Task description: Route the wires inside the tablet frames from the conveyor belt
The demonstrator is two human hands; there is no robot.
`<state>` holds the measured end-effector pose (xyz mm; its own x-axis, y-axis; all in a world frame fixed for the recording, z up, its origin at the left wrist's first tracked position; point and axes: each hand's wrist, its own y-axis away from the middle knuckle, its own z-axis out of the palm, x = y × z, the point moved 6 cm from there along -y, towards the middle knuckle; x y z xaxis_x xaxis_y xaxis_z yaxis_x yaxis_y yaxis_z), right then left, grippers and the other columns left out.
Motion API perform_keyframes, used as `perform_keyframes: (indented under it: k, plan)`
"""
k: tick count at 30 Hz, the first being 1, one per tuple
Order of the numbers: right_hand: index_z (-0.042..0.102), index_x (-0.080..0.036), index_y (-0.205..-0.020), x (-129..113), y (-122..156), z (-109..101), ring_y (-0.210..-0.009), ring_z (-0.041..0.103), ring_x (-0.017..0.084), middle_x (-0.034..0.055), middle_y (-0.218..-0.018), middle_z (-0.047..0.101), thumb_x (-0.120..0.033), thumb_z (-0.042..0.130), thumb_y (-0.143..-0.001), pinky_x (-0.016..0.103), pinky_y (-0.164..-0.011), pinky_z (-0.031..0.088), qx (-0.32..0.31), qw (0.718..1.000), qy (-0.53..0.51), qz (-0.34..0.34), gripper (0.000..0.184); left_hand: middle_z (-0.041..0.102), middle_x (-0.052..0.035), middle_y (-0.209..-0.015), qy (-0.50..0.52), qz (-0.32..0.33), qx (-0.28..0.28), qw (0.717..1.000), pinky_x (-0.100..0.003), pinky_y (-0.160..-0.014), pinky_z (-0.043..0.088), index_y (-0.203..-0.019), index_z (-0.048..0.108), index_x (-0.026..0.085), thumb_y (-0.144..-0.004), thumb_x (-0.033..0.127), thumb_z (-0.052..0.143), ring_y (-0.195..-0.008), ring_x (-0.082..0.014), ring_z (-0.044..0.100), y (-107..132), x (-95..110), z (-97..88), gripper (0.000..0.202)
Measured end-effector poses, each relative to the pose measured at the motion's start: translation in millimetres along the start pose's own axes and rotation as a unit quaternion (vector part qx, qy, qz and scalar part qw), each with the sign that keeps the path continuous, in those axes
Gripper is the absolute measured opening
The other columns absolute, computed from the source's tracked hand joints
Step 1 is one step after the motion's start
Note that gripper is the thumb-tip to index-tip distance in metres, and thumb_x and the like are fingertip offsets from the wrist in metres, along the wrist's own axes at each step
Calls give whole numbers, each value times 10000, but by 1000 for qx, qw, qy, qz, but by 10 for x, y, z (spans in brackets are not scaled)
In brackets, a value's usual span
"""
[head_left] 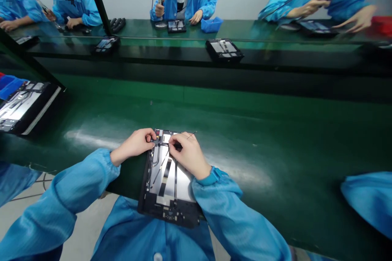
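An opened tablet-like device (184,179) lies in front of me, its silvery panel, dark strips, thin cables and small parts exposed. Its near end reaches over the table's front edge. My left hand (139,142) is at its upper left corner, thumb and fingers closed together on a small part there that I cannot make out. Over the upper right of the device, my right hand (190,155) has its thumb and fingertips pinched near a thin cable. A thin dark tool (192,134) sticks out past that hand; the rest of it is hidden.
A stack of similar devices (27,106) stands at the left beside a blue bin (11,86). More devices (225,50) lie on a shelf across the green table (275,138). Several co-workers in blue sit opposite. A blue sleeve (372,197) is at the right edge.
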<state>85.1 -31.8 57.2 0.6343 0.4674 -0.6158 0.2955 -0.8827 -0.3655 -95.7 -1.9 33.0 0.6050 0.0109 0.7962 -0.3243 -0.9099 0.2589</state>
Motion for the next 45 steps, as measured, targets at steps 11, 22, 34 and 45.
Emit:
perform_keyframes:
  k: [11, 22, 34, 45]
  plan:
    - [626, -204, -893, -218, -106, 32, -803, 537, 217, 32, -733, 645, -39, 557, -728, 337, -799, 325, -71, 989, 124, -39, 244, 549, 40, -705, -50, 9, -10, 999, -206, -542, 327, -829, 625, 176, -682, 173, 615, -609, -101, 487, -18, 97, -27, 148]
    - [594, -205, -843, -188, 37, 11, -773, 559, 185, -15, -712, 625, -25, 571, -692, 319, -819, 328, -93, 994, 28, -49, 236, 683, 6, -756, -221, 137, -99, 960, -217, -635, 372, -756, 689, 182, -764, 129, 599, -671, -127, 586, -114, 457, -79, 105]
    - [589, -200, -889, -37, 51, -50, -791, 588, 192, -6, -746, 645, -26, 575, -711, 331, -841, 368, -62, 997, 7, -43, 249, 679, -23, -655, -331, 163, -164, 915, -244, -593, 363, -671, 683, 180, -768, 108, 553, -601, -146, 598, -218, 585, 5, 178]
    - [604, -204, -918, 325, 75, -272, -753, 628, 194, 8, -763, 693, -162, 591, -761, 331, -773, 442, -16, 987, -113, 115, 163, 640, -98, -621, -423, 85, -156, 888, -303, -643, 474, -675, 708, 145, -627, 61, 619, -713, -255, 664, -341, 812, 119, 131]
